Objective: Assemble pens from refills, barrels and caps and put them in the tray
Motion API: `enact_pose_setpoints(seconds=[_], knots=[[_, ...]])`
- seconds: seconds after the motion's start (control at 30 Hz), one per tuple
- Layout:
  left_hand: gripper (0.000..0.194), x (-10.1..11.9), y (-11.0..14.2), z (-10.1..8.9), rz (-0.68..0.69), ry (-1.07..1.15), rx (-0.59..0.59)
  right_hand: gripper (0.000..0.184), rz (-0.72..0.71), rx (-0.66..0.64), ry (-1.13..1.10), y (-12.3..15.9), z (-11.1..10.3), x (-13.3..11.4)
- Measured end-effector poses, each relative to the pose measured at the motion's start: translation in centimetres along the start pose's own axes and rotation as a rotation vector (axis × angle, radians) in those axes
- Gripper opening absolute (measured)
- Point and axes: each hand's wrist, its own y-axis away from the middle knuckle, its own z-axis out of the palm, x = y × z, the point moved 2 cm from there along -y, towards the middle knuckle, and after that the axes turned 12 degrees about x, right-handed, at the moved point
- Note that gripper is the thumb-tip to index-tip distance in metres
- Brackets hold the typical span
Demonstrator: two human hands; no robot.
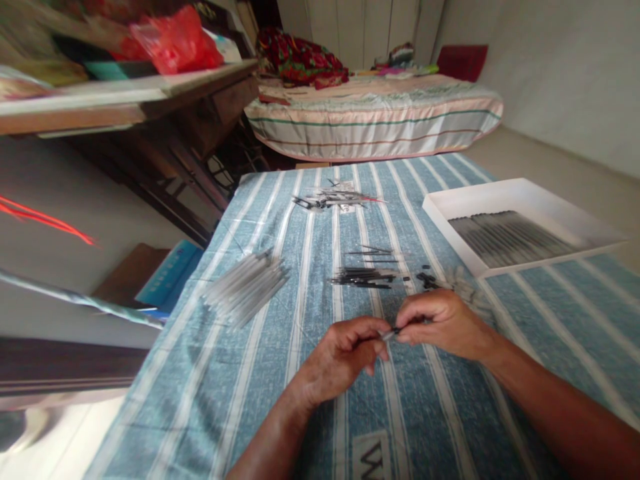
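Over the blue striped cloth my left hand [350, 350] pinches a thin translucent tube [388, 335] that looks like a pen barrel. My right hand [440, 323] closes thumb and finger on a small black piece [397, 331] at the tube's end; the fingers partly hide it. Just beyond lies a bundle of slim black rods [364, 276], like pen parts. Small black pieces [427, 280] and a blurred heap of clear pieces [465, 287] sit behind my right hand. To the left rests a pile of pale translucent tubes [247, 287].
An open white box [520, 190] at the right holds a row of dark-tipped pens [510, 237]. Mixed thin parts [340, 197] lie at the table's far end. A wooden desk [200, 87] stands left and a bed [380, 123] behind.
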Motion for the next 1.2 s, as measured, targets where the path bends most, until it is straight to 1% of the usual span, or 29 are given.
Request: enact_pose_setpoints(seconds=[0.23, 0.37, 0.47, 0.53, 0.6, 0.67, 0.73, 0.87, 0.93, 1.03, 1.13, 1.2], knots=[[0.016, 0.0, 0.1, 0.1, -0.024, -0.064, -0.017, 0.008, -0.032, -0.057, -0.003, -0.1, 0.1, -0.4], [0.014, 0.0, 0.1, 0.2, -0.021, -0.142, -0.040, 0.008, -0.038, -0.095, 0.012, 0.0, 0.5, -0.5], [0.016, 0.0, 0.1, 0.2, 0.003, -0.210, -0.031, 0.010, 0.046, -0.110, -0.003, 0.1, 0.9, -0.2], [0.016, 0.0, 0.1, 0.1, 0.004, -0.210, -0.027, 0.011, 0.107, -0.100, -0.015, 0.2, 1.0, 0.1], [0.015, -0.1, 0.0, 0.1, 0.002, -0.182, -0.025, 0.010, 0.113, -0.075, 0.005, 0.3, 1.0, 0.2], [0.015, -0.2, -0.1, 0.0, 0.002, -0.167, -0.008, 0.009, 0.082, -0.056, 0.053, 0.3, 1.0, 0.3], [0.014, -0.3, -0.1, 0.0, 0.004, -0.175, 0.013, 0.010, 0.079, -0.067, 0.082, 0.4, 1.0, 0.3], [0.010, -0.4, -0.2, 0.2, -0.008, -0.167, 0.022, 0.016, 0.203, -0.118, 0.035, 0.6, 1.2, 0.9], [0.009, -0.4, -0.2, 0.2, -0.013, -0.152, 0.016, 0.018, 0.240, -0.123, 0.009, 0.7, 1.3, 1.1], [0.008, -0.7, -0.1, 0.1, -0.011, -0.154, 0.014, 0.021, 0.261, -0.133, 0.003, 0.7, 1.6, 1.1], [0.008, -1.1, -0.2, -0.1, 0.012, -0.178, 0.018, 0.025, 0.284, -0.149, 0.044, 0.7, 1.8, 0.9], [0.008, -1.3, -0.2, -0.2, 0.036, -0.200, 0.021, 0.031, 0.268, -0.155, 0.084, 0.7, 1.9, 0.8]])
